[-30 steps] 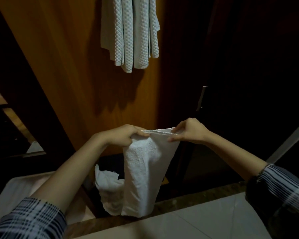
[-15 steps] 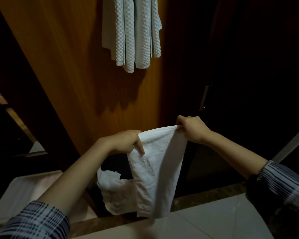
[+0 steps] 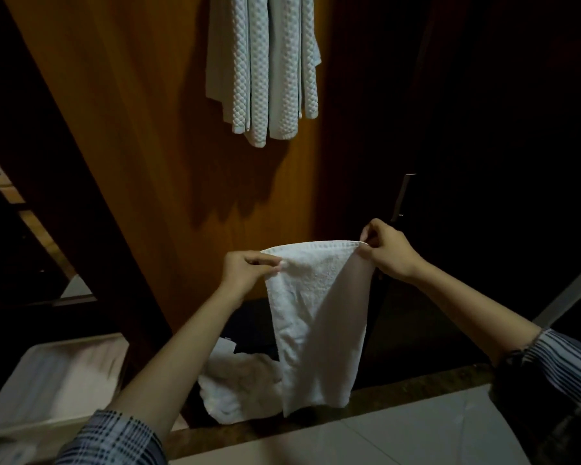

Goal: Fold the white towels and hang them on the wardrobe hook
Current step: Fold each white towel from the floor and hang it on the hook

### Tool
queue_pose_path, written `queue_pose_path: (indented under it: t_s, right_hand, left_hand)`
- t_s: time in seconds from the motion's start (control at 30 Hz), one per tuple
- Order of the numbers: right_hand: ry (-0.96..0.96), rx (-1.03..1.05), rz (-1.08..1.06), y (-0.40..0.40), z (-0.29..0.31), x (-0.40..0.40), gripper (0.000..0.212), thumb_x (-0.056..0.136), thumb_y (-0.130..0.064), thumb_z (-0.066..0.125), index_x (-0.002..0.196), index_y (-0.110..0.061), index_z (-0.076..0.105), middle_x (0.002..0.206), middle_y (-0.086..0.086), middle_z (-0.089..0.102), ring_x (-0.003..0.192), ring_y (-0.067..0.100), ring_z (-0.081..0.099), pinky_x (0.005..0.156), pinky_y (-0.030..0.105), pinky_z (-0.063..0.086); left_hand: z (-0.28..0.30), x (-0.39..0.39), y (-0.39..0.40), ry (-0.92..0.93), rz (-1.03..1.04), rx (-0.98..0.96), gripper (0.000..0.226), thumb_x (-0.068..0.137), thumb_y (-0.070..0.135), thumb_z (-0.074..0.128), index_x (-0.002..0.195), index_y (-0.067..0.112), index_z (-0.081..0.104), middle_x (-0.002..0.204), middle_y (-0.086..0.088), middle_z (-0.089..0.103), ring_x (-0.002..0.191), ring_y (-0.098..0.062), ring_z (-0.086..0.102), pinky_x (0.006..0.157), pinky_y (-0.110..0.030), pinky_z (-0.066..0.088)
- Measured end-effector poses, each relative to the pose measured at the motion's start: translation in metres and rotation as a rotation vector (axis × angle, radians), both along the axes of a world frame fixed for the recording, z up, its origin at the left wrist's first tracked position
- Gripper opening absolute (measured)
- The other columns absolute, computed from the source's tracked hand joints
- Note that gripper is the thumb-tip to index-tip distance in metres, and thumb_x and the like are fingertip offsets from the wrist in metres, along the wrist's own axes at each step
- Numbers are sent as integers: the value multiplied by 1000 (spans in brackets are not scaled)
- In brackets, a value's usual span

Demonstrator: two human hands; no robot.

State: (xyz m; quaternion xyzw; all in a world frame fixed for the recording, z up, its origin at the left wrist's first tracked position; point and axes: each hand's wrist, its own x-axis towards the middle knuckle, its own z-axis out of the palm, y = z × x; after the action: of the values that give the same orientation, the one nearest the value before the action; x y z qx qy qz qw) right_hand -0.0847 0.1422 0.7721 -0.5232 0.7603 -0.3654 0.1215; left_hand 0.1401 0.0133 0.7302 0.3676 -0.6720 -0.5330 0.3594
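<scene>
Wooden wardrobe panel carries hanging waffle towels near its top edge. Below them, the left hand and right hand each pinch one top corner of a white towel, which hangs between both grips.

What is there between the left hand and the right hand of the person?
In the head view, the top edge of the white towel stretches between the left hand and right hand, each pinching one corner.

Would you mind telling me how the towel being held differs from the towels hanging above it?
The held towel has a fine, plain pile; the hanging towels have a waffle weave. The left hand and right hand pinch the held towel's top edge, whereas the hanging towels drape untouched against the wooden panel. Both are white.
</scene>
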Motion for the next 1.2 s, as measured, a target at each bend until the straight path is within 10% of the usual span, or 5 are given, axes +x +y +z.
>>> queue_pose_path:
  t_s: [0.2, 0.43, 0.67, 1.07, 1.2]
  right_hand:
    - [389, 18, 224, 17, -6, 4, 29, 90, -9, 55, 83, -28, 34, 65, -5, 47, 51, 9, 49, 47, 27, 39]
    - [1039, 373, 540, 16, -17, 21, 44, 95, -15, 40, 133, -36, 47, 96, 2, 66, 82, 23, 63, 66, 33, 45]
    - [477, 727, 389, 0, -19, 30, 64, 83, -8, 47, 143, -29, 37, 90, 7, 64, 85, 31, 64, 78, 42, 54]
    - [-401, 497, 328, -2, 2, 49, 16, 94, -10, 49, 93, -2, 63, 81, 5, 72, 74, 17, 72, 72, 29, 57]
    - [91, 452, 361, 0, 17, 59, 28, 84, -21, 69, 106, -5, 61, 92, 5, 74, 82, 14, 70, 78, 29, 56]
  left_hand:
    - [-4, -8, -1, 152, 103, 426, 26, 71, -4, 74, 65, 22, 73, 84, 4, 70, 95, -17, 62, 86, -29, 46]
    - [-11, -9, 2, -234, 92, 1, 22, 83, -8, 61, 92, 6, 74, 99, -1, 68, 90, -7, 55, 75, -12, 43]
    - [-26, -4, 17, -406, 35, -258, 35, 87, -12, 52, 72, 10, 76, 93, 14, 53, 86, -3, 49, 65, -1, 40]
    - [-15, -10, 31, -130, 2, -132, 20, 78, -3, 70, 96, 6, 73, 93, 0, 71, 69, 15, 60, 63, 2, 42]
    - [-4, -17, 44, -59, -52, -146, 24, 79, -6, 66, 99, 6, 72, 87, 11, 66, 76, 14, 61, 65, 1, 43]
